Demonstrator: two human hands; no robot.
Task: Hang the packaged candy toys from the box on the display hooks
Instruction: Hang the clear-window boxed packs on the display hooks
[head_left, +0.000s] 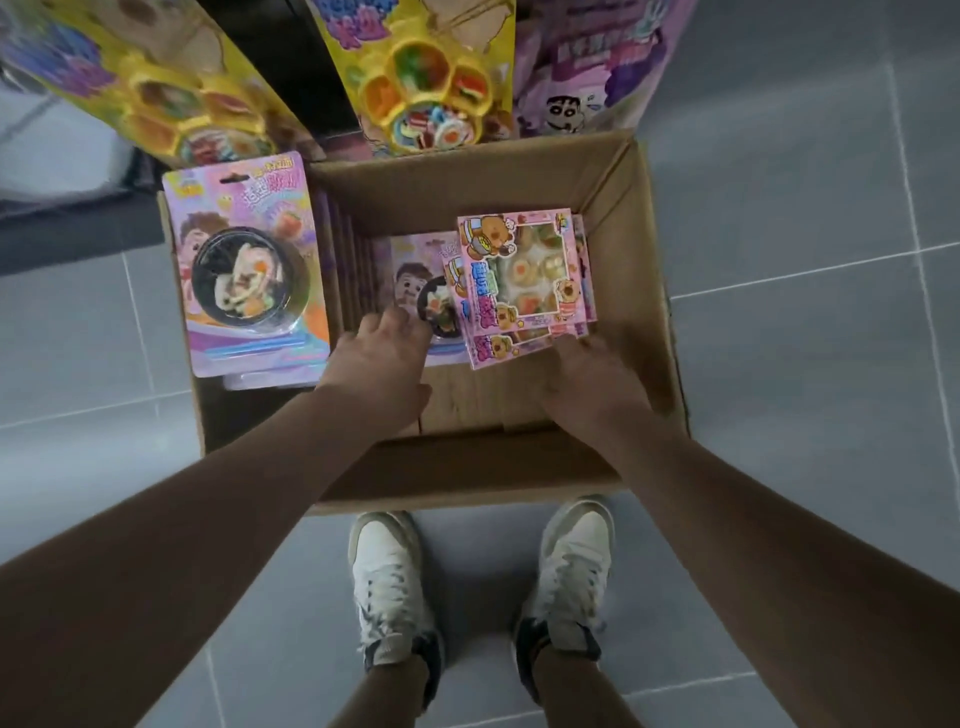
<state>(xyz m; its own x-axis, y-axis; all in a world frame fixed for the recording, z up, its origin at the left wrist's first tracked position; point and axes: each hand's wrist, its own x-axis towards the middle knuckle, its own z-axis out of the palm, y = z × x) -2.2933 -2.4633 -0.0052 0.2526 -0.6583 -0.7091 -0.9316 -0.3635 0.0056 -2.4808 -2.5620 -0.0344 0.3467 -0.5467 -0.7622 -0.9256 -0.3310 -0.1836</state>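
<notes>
Step in hand, by judgement: retrieval from the box (644, 291); no pack yet lifted toward the hooks.

Box: open cardboard carton on the tiled floor (805, 389), just ahead of two white shoes (389, 587). Near-side floor of the box bare; stock grouped toward the far and left walls.

Packs:
- Pink bear packs (524, 275), a small fanned stack, resting right of centre inside the box.
- Bowl pack (415, 286), lying flat at box centre, partly under the bear stack.
- A row of further packs (348, 260) standing on edge along the left wall.
- One large bowl pack (244, 270) lying across the left rim, overhanging outward.
- Yellow tray packs (426, 88) already hanging above the far rim. Hooks themselves not visible.

Left hand (384, 358): reaching down, fingers spread and curled onto the near edge of the bowl pack; touching, not visibly clamped.

Right hand (597, 384): fingertips at the near right corner of the bear stack; fingers partly apart, thumb hidden, so grip not confirmed.

Next move, by judgement: close on one stack, lift straight up, clear of the rim, then find the hang hole at the pack top.

Clearance: ample open room over the near half of the box. Tight at the far rim, where hanging packs crowd the lift path. Risk of dislodging the overhanging pack on the left rim.
</notes>
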